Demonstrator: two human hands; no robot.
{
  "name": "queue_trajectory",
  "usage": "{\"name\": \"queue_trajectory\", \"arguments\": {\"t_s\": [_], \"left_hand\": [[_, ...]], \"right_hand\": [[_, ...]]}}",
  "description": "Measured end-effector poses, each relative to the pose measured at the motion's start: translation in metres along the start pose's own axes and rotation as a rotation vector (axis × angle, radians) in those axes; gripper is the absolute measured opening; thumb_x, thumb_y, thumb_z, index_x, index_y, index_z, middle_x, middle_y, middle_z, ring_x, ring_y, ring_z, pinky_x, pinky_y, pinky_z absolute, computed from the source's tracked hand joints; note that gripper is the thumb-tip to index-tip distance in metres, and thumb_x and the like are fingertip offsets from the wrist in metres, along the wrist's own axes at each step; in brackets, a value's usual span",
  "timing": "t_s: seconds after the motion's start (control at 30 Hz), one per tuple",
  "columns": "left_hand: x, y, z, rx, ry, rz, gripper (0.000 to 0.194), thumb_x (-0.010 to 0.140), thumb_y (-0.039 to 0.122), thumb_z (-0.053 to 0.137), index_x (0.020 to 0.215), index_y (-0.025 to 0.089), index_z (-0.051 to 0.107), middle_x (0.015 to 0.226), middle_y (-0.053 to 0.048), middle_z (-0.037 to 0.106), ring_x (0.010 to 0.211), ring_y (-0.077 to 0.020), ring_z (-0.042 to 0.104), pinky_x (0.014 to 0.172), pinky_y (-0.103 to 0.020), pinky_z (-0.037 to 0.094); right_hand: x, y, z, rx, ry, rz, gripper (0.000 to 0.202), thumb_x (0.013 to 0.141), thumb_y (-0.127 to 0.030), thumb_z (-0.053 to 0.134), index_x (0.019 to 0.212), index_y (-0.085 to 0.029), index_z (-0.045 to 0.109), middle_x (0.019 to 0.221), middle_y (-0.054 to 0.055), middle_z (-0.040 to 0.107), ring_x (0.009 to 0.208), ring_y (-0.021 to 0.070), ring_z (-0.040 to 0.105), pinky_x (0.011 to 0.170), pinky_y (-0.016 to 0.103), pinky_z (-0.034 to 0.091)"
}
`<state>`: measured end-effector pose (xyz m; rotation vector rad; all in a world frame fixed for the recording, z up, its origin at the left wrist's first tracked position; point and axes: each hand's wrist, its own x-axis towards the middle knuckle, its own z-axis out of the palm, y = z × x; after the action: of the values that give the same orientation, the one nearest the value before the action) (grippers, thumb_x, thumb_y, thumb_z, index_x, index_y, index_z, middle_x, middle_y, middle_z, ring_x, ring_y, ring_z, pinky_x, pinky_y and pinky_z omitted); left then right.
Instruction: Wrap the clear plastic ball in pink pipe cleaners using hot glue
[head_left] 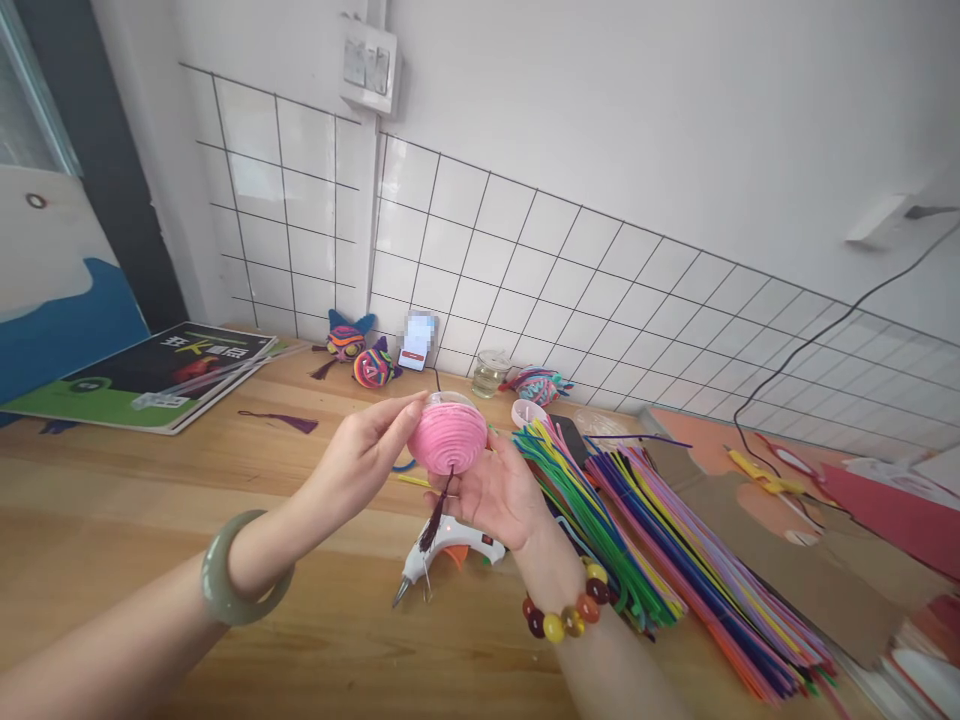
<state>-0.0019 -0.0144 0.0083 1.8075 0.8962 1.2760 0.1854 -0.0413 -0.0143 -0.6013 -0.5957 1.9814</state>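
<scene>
A pink ball (448,438) wrapped in coiled fuzzy stems is held up over the table, its clear upper part uncovered. From its underside hangs a dark purple tassel (435,520). My left hand (379,440) grips the ball's left side, thumb along the top edge. On the right, my right hand (499,490) cups the ball from behind and below, palm turned up and its fingers partly hidden behind ball and tassel. Just beneath the hands a white glue gun (450,540) lies on the table, nozzle toward the lower left.
Bundles of coloured pipe cleaners (675,560) lie at right. A yellow glue gun (765,472) rests farther right. Along the wall stand finished fuzzy figures (375,365), a phone (417,340) and a glass jar (490,374). At left are a loose tassel (289,420) and magazines (150,380).
</scene>
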Motion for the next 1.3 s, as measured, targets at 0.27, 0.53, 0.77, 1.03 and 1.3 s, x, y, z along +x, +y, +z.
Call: {"name": "queue_trajectory", "arguments": {"t_s": [0.27,0.53,0.77,1.03,1.3], "left_hand": [[0.001,-0.009,-0.001,0.09,-0.03,0.034,0.05,0.099,0.05,0.041,0.129,0.017,0.064,0.126,-0.008,0.07,0.118,-0.0241,0.064,0.101,-0.035,0.05],[0.003,-0.012,-0.003,0.199,0.125,0.159,0.038,0.093,0.043,0.056,0.119,0.016,0.063,0.117,-0.012,0.071,0.092,-0.0223,0.073,0.077,-0.035,0.06],[0.006,-0.013,-0.003,0.512,0.206,0.753,0.014,0.091,0.012,0.059,0.101,0.017,0.067,0.098,-0.008,0.076,0.088,-0.0192,0.071,0.081,-0.034,0.057],[0.006,-0.027,-0.007,0.718,0.162,0.859,0.019,0.091,0.008,0.056,0.107,0.012,0.065,0.099,-0.013,0.075,0.09,-0.0236,0.07,0.079,-0.038,0.057],[0.007,-0.012,-0.006,0.479,0.272,0.516,0.012,0.089,0.022,0.059,0.087,0.023,0.07,0.083,-0.002,0.078,0.074,-0.0176,0.072,0.072,-0.031,0.059]], "right_hand": [[0.003,0.004,0.004,0.0,0.037,-0.044,0.041,0.092,-0.048,0.047,0.105,-0.012,0.058,0.084,0.011,0.072,0.068,0.0209,0.07,0.064,0.035,0.056],[0.003,0.002,0.006,0.045,0.079,-0.056,0.04,0.092,-0.05,0.046,0.103,-0.013,0.06,0.079,0.008,0.07,0.068,0.02,0.067,0.064,0.035,0.055],[0.005,0.003,0.004,0.004,0.127,-0.106,0.04,0.09,-0.048,0.048,0.103,-0.012,0.061,0.079,0.009,0.069,0.068,0.0216,0.065,0.061,0.035,0.054],[0.002,0.007,0.016,-0.027,0.26,-0.217,0.031,0.089,-0.041,0.053,0.101,-0.014,0.063,0.083,0.008,0.071,0.068,0.0188,0.064,0.06,0.031,0.052],[0.001,0.005,0.01,0.0,0.145,-0.161,0.037,0.084,-0.049,0.057,0.099,-0.016,0.062,0.076,0.007,0.069,0.067,0.0213,0.064,0.062,0.034,0.052]]}}
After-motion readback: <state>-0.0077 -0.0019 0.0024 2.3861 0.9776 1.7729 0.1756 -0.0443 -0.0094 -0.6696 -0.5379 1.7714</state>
